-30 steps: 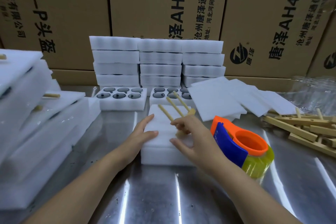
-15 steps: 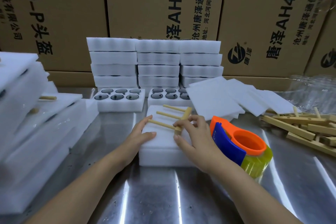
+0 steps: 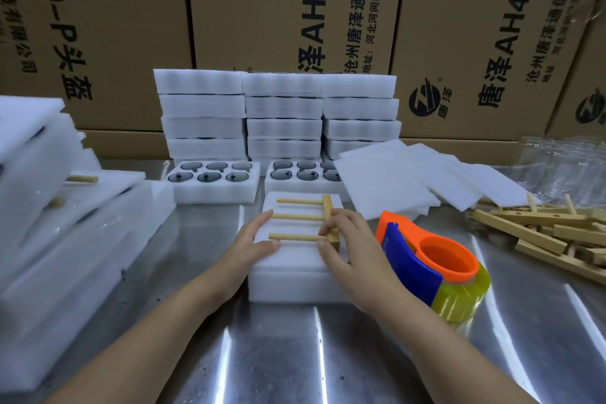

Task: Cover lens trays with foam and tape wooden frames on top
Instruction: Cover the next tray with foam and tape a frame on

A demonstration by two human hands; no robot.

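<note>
A foam-covered lens tray [image 3: 292, 269] sits in the middle of the steel table. On its top lies a wooden frame [image 3: 305, 216], three dowels running left from a square bar. My right hand [image 3: 347, 243] pinches the bar at its near end. My left hand [image 3: 254, 238] rests flat on the tray's left top edge, fingers straight. An orange and blue tape dispenser [image 3: 433, 266] with yellowish tape stands just right of the tray.
Two open lens trays [image 3: 214, 185] [image 3: 303, 180] lie behind, in front of three stacks of foam trays [image 3: 282, 115]. Loose foam sheets [image 3: 403, 180] lie back right, a heap of wooden frames [image 3: 551, 229] at far right, finished foam packs [image 3: 55, 203] at left. Cardboard boxes [image 3: 295, 10] wall the back.
The wooden frame has come down from a tilted hold and been turned, so it now lies flat on the foam with its dowels pointing left. My left hand stayed on the tray.
</note>
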